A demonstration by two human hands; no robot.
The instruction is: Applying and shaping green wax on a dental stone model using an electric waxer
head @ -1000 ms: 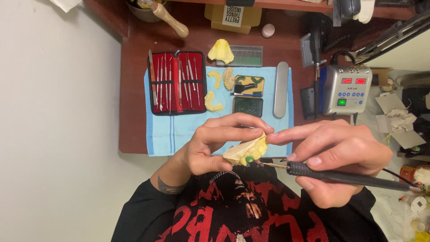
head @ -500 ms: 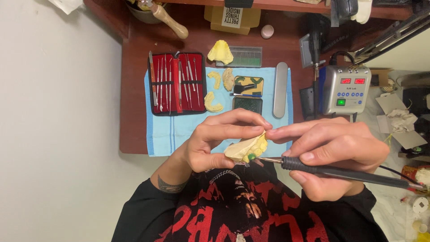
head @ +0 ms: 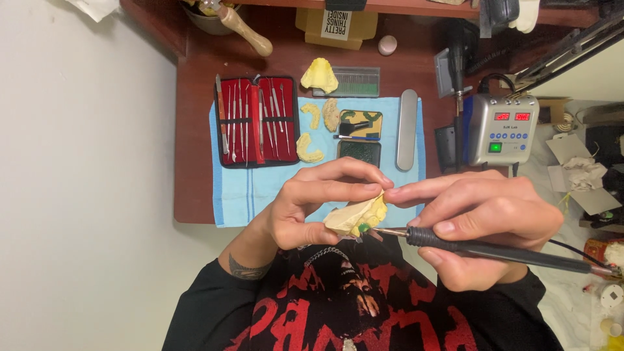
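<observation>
2 hands in frame, both closed on something. Red instrument case point(head: 255, 121) lies open at 10 o'clock on the blue cloth point(head: 240, 195) covering the table point(head: 195, 130). Left hand point(head: 312, 205) at centre, its grip pinching a yellow dental cast point(head: 354, 218) between thumb and fingers, held above the table's near edge. Small green spot on the cast's lower edge, metal tip of the black handpiece point(head: 494, 250) touching it. Right hand point(head: 484, 218) at 3 o'clock, grip wrapped around the handpiece, index finger reaching to the cast's top. Grey control box point(head: 500, 130) at 2 o'clock, red digits lit.
</observation>
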